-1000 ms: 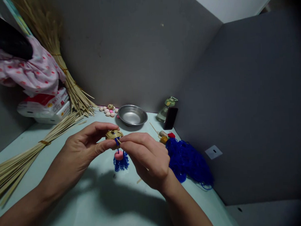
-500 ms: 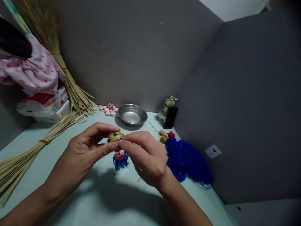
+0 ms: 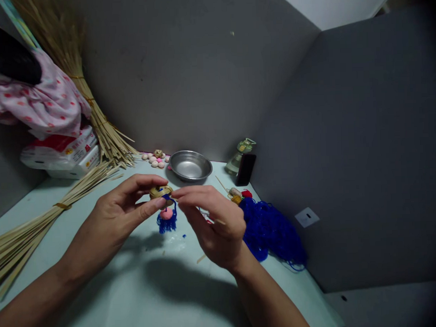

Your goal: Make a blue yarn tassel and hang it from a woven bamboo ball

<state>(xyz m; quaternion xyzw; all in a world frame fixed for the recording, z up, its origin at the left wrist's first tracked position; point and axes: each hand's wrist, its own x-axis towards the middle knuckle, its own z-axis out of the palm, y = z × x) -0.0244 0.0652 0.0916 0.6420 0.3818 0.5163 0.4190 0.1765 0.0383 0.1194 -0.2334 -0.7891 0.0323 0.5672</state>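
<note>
My left hand point(image 3: 121, 205) grips a small woven straw ball point(image 3: 156, 193) between thumb and fingers, with blue cord on its right side. Below the ball hang a pink bead point(image 3: 166, 213) and a blue tassel point(image 3: 167, 224). Just right of the ball is my right hand point(image 3: 214, 218), fingers bent and their tips close together near the blue cord. Something small with a red part shows at its palm; I cannot make out what it is, nor what the fingertips hold.
A steel bowl point(image 3: 190, 166) stands behind my hands, pale beads point(image 3: 157, 160) to its left. Blue yarn point(image 3: 272, 230) lies at right, below a phone point(image 3: 246, 169) and a bottle point(image 3: 235, 160). Straw bundles point(image 3: 62, 206) and tissue packs point(image 3: 65, 157) are at left.
My right fingertips have drawn slightly away from the ball. The ball, bead and tassel have shifted a little left and up, and a cord loop now shows at the ball's right side.
</note>
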